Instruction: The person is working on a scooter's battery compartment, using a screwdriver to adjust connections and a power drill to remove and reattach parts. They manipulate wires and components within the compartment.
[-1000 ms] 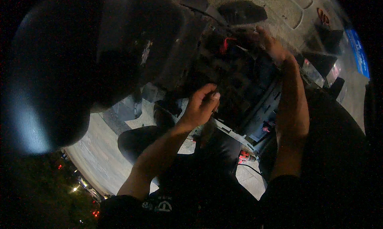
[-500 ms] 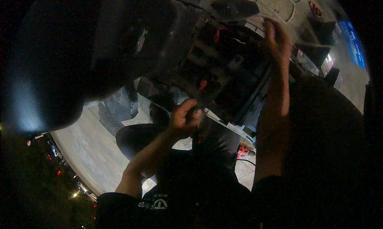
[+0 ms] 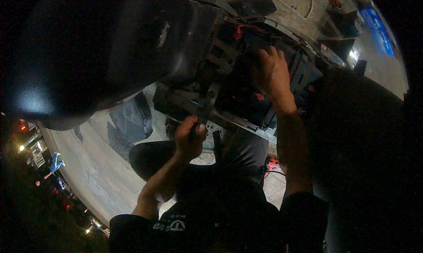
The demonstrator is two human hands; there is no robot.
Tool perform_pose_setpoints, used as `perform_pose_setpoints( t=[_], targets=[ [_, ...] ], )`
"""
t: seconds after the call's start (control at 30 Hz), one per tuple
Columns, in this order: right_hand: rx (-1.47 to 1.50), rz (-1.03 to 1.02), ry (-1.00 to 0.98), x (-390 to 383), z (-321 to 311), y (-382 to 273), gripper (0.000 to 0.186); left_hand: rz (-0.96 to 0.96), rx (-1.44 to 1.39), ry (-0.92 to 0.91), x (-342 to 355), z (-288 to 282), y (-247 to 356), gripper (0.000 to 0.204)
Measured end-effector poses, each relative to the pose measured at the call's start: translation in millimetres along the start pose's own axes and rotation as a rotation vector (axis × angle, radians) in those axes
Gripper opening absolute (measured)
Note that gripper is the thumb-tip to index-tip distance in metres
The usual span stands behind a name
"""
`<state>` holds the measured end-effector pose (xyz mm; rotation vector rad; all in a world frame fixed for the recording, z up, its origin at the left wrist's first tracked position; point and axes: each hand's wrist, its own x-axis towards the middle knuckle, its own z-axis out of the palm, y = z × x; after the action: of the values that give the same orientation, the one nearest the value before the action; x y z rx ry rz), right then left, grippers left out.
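Black padding covers the big, rounded seat-like part (image 3: 132,46) at upper left, beside an uncovered dark compartment with a pale grey edge strip (image 3: 246,124). Inside the compartment sits a near-black, blocky unit (image 3: 238,86), and the right hand (image 3: 272,74) reaches down over its right side, fingers bent. Whether that grip pinches anything I cannot tell; the fingertips sink into shadow.

The left hand (image 3: 189,138) is by the near edge of the compartment, close to a flat dark grey panel (image 3: 176,101). Its fingers are curled in; I cannot tell if something thin is pinched there.

A looped red wire (image 3: 238,32) lies at the far end, and a small red piece (image 3: 259,96) sits just below the right hand. Either could be snagged or tugged loose by a wrist passing blind in such poor light. Knuckles could scrape against the slatted grey part (image 3: 302,74) to the right, since room looks tight. If the left fingers slipped, the hard edge strip could nick them.
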<state>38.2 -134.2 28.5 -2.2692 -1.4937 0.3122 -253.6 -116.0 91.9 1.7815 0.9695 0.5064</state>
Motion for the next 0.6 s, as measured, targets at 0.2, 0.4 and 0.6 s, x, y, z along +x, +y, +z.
perform_pose_setpoints(
  t=[0.2, 0.4, 0.6],
  targets=[
    [0.152, 0.06, -0.12, 9, 5, -5, 0.032, -0.058, -0.097, -0.062, 0, -1, -5, 0.032],
    [0.56, 0.184, -0.542, 14, -34, 8, 0.031, 0.087, -0.029, 0.057, -1, 1, -15, 0.029],
    [1.181, 0.558, -0.327, -41, -46, 1, 0.022, -0.089, -0.131, -0.099, -5, -13, -8, 0.029]
  ],
)
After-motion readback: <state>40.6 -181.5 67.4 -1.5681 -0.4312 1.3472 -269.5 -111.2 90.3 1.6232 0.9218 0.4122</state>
